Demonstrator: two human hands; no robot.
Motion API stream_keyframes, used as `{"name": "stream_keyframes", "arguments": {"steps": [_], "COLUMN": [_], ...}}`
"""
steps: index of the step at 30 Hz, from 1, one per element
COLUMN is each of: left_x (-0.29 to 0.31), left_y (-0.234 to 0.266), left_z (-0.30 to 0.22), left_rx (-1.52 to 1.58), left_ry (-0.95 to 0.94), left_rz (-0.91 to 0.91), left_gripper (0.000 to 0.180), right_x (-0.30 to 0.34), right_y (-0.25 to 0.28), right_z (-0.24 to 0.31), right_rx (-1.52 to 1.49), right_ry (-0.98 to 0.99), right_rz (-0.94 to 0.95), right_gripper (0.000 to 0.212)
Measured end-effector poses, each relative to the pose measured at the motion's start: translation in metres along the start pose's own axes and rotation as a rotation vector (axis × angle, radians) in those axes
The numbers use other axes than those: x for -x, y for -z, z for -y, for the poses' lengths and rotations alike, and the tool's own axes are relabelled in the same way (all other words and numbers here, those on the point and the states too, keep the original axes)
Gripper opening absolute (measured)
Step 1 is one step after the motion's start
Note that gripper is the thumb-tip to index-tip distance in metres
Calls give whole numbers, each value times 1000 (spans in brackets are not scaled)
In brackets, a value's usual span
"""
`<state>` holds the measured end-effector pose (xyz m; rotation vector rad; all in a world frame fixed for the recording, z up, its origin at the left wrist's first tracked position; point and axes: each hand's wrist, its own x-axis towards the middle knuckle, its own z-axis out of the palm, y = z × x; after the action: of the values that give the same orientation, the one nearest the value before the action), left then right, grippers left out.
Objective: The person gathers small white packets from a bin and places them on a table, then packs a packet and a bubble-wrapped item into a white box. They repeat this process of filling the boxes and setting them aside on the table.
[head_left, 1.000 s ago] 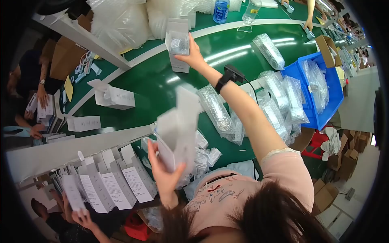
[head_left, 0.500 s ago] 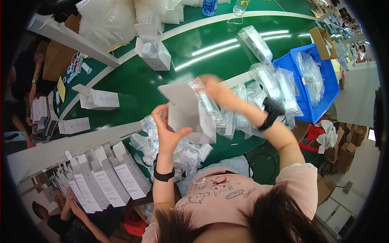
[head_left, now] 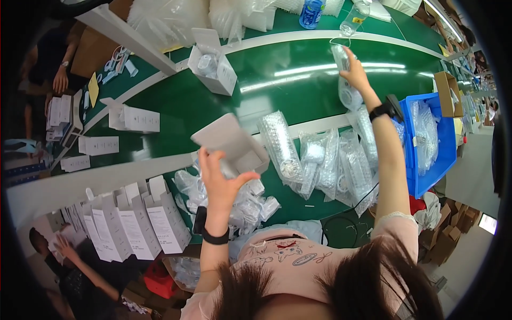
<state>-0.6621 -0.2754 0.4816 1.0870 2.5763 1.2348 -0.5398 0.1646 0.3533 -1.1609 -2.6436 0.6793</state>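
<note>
My left hand (head_left: 218,181) is around an open white box (head_left: 248,159), thumb on one side and fingers on the other. The box is tilted, its flap raised, and no contents show in the part I can see. Out at the far right of the green table, my right hand (head_left: 356,76) grips a bubble-wrapped package (head_left: 349,98) with a rounded end. Another bubble-wrapped package (head_left: 281,149) lies just right of the box. Further wrapped packages (head_left: 354,170) crowd together beside it.
A blue bin (head_left: 440,173) with bubble-wrapped items stands at the right. Small plastic-bagged parts (head_left: 242,208) lie in front of me. Open white boxes (head_left: 165,221) line the left; another box (head_left: 216,77) stands farther back. A bottle (head_left: 312,13) and other people's arms (head_left: 93,272) are around.
My right hand has left the wrapped package beside the box and moved far right onto another. The box in my left hand has tipped and shifted slightly left. The view has turned somewhat.
</note>
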Motion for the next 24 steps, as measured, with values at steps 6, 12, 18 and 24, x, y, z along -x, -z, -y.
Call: {"name": "stream_keyframes", "arguments": {"steps": [6, 12, 18, 24], "left_x": [7, 12, 10, 25], "left_y": [-31, -33, -49, -67], "left_z": [8, 14, 26, 20], "left_rx": [-26, 206, 146, 252], "left_ry": [-164, -42, -150, 0], "left_rz": [125, 84, -42, -94], "left_gripper": [83, 79, 72, 70], "right_x": [91, 170, 204, 190], "right_y": [54, 27, 2, -42], "right_z": [184, 243, 245, 280], "right_rx": [-1573, -1815, -2131, -1041], "right_ry": [-248, -433, -511, 72], "right_rz": [-29, -252, -110, -922], "right_gripper": [46, 44, 56, 45]}}
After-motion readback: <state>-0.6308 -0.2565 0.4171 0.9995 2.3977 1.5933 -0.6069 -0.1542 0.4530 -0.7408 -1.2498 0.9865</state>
